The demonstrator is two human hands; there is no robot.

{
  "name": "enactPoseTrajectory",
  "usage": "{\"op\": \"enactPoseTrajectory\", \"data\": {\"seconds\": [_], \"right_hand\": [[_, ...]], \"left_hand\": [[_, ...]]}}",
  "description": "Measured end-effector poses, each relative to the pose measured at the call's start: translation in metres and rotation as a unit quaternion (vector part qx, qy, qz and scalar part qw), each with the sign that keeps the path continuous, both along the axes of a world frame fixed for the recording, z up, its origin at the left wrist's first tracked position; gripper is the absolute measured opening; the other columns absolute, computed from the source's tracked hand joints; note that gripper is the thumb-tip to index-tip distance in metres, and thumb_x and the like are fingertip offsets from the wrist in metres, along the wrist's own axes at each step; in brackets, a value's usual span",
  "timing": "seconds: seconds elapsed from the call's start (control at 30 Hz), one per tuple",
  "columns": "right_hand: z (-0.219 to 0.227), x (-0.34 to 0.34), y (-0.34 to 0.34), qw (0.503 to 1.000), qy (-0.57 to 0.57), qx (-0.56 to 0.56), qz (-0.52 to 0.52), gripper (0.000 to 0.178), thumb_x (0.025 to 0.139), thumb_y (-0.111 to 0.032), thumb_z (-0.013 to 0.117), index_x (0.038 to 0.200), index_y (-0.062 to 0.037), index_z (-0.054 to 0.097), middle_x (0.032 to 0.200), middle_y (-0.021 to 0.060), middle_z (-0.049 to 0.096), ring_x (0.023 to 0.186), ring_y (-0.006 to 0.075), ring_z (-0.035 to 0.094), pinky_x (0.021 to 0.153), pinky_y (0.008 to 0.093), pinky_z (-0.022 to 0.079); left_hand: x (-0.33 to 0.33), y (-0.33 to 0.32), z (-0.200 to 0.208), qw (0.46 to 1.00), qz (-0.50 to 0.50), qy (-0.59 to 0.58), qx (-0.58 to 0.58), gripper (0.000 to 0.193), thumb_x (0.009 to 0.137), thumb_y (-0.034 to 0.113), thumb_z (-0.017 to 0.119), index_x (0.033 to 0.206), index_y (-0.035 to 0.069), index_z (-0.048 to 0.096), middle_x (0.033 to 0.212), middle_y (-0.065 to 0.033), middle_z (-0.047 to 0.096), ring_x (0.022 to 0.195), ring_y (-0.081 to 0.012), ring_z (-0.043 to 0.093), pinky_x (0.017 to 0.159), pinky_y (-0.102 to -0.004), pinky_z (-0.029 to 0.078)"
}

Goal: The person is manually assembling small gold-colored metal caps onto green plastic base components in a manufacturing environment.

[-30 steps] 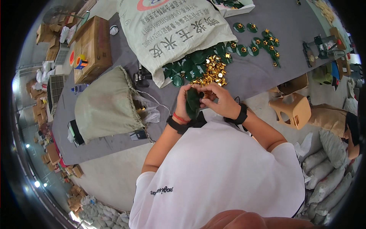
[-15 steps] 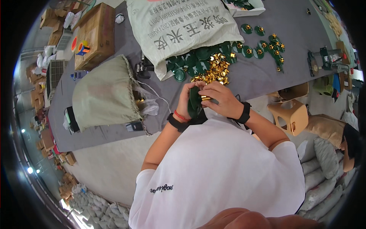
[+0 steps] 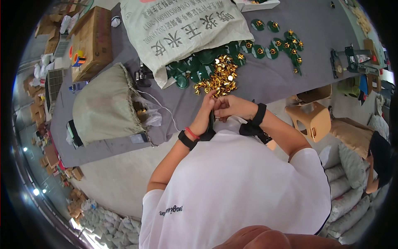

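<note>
Close in front of my white shirt, my left hand is closed on a dark green disc, seen almost edge-on. My right hand meets it from the other side, fingers curled in against the disc. Whatever lies between those fingertips is hidden. Just beyond the hands, a heap of shiny gold fittings lies on the grey-covered table. Behind the heap, more green discs spill from the mouth of a large white woven sack.
Several green discs with gold star-like centres lie to the right. Left are a drawstring bag and a cardboard box. A hand-press-like tool stands at the far right, with a tan stool below the table edge.
The green disc has turned from showing its face to nearly edge-on. A gold piece that showed at my right fingers is now out of sight. The whole view has shifted slightly.
</note>
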State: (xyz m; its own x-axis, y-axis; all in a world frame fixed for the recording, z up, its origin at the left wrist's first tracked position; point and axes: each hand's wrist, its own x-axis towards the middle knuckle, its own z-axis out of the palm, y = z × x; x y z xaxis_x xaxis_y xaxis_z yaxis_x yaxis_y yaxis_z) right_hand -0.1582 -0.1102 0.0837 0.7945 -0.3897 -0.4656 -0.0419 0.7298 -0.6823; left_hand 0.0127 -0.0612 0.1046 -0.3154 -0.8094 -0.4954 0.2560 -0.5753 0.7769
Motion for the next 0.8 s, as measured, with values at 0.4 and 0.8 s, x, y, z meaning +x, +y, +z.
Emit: {"op": "enactPoseTrajectory", "data": {"seconds": [0.4, 0.8], "right_hand": [[-0.157, -0.083, -0.092, 0.828, 0.120, 0.221, -0.500, 0.047, 0.091, -0.040, 0.055, 0.107, 0.0040, 0.052, 0.088, 0.0131, 0.062, 0.074, 0.0199, 0.062, 0.065, 0.0312, 0.051], [-0.232, -0.027, -0.040, 0.800, 0.548, -0.243, -0.033, 0.050, 0.075, -0.040, 0.063, 0.103, 0.0017, 0.062, 0.105, 0.0226, 0.062, 0.101, 0.0362, 0.058, 0.087, 0.0414, 0.046]], "left_hand": [[0.041, 0.000, -0.027, 0.969, 0.108, 0.141, 0.172, 0.038, 0.091, 0.041, 0.043, 0.097, 0.006, 0.055, 0.086, -0.0029, 0.052, 0.068, -0.0131, 0.047, 0.056, -0.0260, 0.038], [0.060, 0.008, -0.026, 0.956, 0.192, 0.149, 0.162, 0.037, 0.086, 0.036, 0.051, 0.109, 0.008, 0.056, 0.109, -0.0069, 0.057, 0.097, -0.0219, 0.054, 0.078, -0.0382, 0.046]]}}
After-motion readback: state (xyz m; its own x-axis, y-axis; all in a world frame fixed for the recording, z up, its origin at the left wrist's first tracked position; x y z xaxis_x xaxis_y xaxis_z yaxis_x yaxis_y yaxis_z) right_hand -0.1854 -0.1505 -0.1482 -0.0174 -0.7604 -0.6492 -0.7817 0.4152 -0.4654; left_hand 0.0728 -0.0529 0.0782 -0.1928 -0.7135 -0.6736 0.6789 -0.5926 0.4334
